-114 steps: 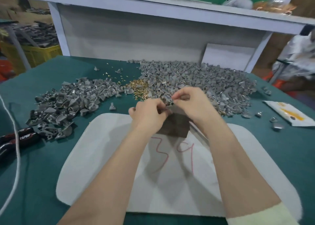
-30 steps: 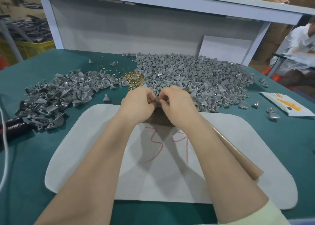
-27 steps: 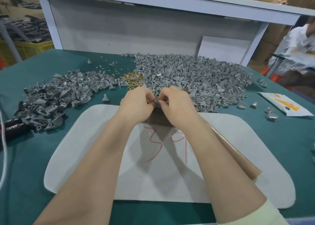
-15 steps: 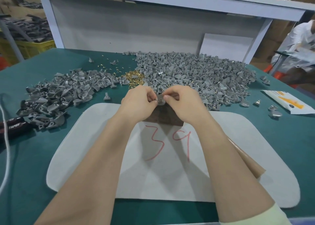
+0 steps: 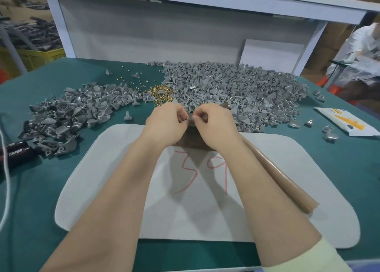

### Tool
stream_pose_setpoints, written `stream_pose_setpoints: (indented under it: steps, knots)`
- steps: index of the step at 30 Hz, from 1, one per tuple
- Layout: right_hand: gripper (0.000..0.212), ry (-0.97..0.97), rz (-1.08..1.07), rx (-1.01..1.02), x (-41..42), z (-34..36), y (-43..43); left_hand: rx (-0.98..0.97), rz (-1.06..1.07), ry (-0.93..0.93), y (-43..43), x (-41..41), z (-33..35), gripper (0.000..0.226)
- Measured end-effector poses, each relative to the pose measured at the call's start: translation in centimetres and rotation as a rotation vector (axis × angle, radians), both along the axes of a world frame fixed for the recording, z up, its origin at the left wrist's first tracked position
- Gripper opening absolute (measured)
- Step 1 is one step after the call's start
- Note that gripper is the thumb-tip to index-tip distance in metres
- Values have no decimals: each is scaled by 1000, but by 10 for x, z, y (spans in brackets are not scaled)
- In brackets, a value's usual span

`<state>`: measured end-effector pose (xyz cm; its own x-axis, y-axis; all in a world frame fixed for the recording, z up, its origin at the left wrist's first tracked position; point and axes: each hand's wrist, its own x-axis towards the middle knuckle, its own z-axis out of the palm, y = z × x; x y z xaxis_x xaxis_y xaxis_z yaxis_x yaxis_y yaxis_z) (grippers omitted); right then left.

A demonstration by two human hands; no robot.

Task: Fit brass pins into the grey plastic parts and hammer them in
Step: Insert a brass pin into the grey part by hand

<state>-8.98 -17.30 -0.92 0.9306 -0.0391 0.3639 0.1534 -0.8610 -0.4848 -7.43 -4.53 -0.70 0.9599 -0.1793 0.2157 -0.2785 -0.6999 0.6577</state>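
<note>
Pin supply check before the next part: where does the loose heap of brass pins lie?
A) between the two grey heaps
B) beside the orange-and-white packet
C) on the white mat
A: the brass pins sit in the gap between the left grey heap and the larger right grey heap.

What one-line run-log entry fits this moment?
step: fitting | left hand: pinches part | right hand: pinches part | pins: heaped beyond hands | mallet: lying on pad, ungripped

The left hand (image 5: pixel 167 126) and right hand (image 5: pixel 216 127) hide most of the grey part (image 5: pixel 191 123) in their grip.
</note>
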Motion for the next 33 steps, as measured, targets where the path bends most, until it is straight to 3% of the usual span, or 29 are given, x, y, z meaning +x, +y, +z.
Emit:
stream_pose_setpoints:
  steps: [13, 18, 21, 23, 26, 29, 33]
  knots:
    - [15, 82, -23, -139, 0, 9, 6, 34, 14, -7, -2, -3, 2, 10]
    - [19, 81, 8, 96, -4, 14, -4, 24, 26, -5, -2, -3, 1, 21]
    - [24, -5, -183, 121, -11, 26, -36, 20, 33, 6, -3, -4, 0, 25]
    - [30, 201, -300, -36, -19, 32, -57, 30, 60, -6, -3, -4, -1, 20]
    - [33, 620, -251, -185, -21, 29, -64, 68, 141, -35, -4, -5, -1, 6]
    - [21, 620, -240, -140, -16, 25, -60, 80, 167, -44, -4, -5, -2, 3]
    - [13, 475, -279, 149, -12, 22, -65, 69, 166, -24, -4, -4, -1, 5]
